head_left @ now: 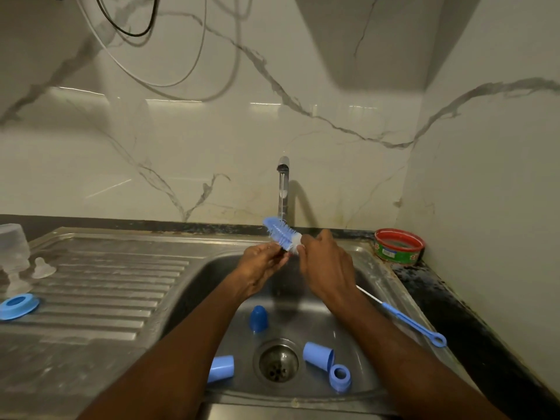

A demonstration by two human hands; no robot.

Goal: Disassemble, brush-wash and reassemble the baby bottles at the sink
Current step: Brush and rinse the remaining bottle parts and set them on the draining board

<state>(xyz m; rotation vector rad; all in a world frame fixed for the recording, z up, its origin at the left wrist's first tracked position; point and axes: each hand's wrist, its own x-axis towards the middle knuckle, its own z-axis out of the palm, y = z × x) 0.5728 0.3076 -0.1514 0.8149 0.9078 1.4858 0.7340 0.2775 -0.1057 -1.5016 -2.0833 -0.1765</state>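
the bottle brush (281, 233) was held over the sink basin (357, 301), its blue bristled head tilted up and to the left, just under the tap (283, 189), from which a thin stream of water ran. the right hand (325, 266) gripped the brush at the white base of the head, fingers curled round it. the left hand (263, 263) sat just beside it, fingertips touching the lower bristles; how tightly it closed could not be told.

down in the basin lay a dark blue cap (258, 318) above the drain (278, 362), a light blue sleeve (221, 368) to the drain's left, another light blue sleeve (318, 355) to its right, and a blue collar ring (340, 377) touching that one. a thin blue nipple brush (409, 321) leaned on the basin's right rim.

on the draining board (106, 286), well to the left, stood a clear bottle (13, 247), a clear nipple (42, 268) beside it, and a blue ring (18, 305) nearer the edge. a red-rimmed tub (398, 246) sat on the counter at the right corner.
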